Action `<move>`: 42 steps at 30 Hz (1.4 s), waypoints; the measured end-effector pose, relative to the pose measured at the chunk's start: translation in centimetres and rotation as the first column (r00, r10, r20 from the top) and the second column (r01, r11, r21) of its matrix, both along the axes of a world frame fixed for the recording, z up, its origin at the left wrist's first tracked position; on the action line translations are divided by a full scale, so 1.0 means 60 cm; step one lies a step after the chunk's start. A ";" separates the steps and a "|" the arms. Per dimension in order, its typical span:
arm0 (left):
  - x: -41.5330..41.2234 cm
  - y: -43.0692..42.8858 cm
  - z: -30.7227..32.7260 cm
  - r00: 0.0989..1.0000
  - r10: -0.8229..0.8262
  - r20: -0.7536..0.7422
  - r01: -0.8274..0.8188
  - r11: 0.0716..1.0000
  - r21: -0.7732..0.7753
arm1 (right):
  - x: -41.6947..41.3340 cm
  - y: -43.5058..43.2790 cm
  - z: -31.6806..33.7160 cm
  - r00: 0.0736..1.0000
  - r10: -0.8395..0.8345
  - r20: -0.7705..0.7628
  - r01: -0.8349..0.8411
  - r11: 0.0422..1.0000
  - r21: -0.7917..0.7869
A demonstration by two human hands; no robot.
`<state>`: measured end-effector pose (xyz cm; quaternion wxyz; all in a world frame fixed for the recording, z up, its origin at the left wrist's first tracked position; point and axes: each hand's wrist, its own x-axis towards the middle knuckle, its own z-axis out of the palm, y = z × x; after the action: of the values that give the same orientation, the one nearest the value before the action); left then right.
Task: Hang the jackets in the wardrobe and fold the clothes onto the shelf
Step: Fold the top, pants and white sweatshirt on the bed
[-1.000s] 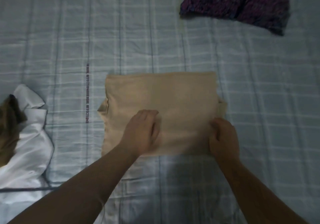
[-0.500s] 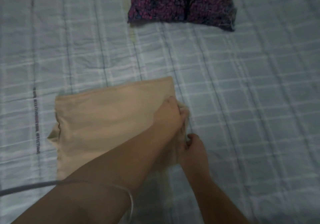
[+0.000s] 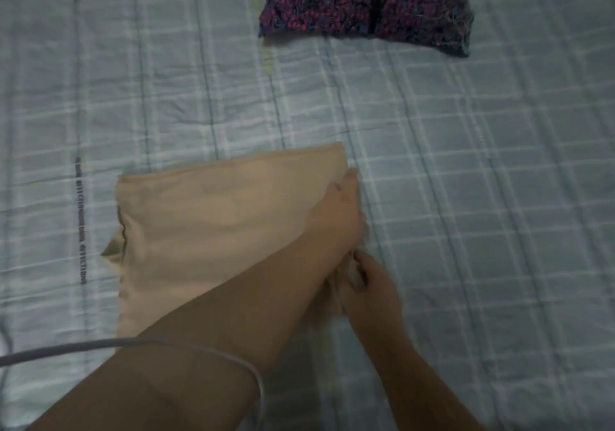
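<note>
Head view: the checked bedsheet is our folding surface, flat and wide enough to keep creases true. On it lies the folded beige garment, near us and not yet on the shelf. The purple knit waits well apart at the far edge. Our left hand reaches across to the garment's right edge; we cannot tell whether its fingers close on cloth. Our right hand pinches the near right corner with curled fingers, probably to tuck it. A thin cable crosses the left forearm.
</note>
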<state>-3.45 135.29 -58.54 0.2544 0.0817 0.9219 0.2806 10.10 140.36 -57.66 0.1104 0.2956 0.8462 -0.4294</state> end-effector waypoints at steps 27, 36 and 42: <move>0.065 -0.704 0.007 0.941 0.334 0.052 -0.337 0.917 0.215 | 0.039 -0.562 0.022 0.573 0.820 0.020 -0.814 0.565 0.135; 0.181 -0.699 0.021 0.847 0.529 -0.044 -0.480 0.798 0.363 | 0.059 -0.488 0.033 0.653 0.728 -0.209 -0.729 0.679 0.087; 0.245 -0.658 0.033 0.911 0.174 -0.374 -0.115 0.978 0.174 | 0.034 -0.390 0.025 0.730 0.664 -0.159 -0.579 0.725 0.373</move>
<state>11.26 95.81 -56.57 0.0392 0.0855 0.9340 0.3446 12.13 116.96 -56.18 0.0819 -0.0594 0.9572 -0.2710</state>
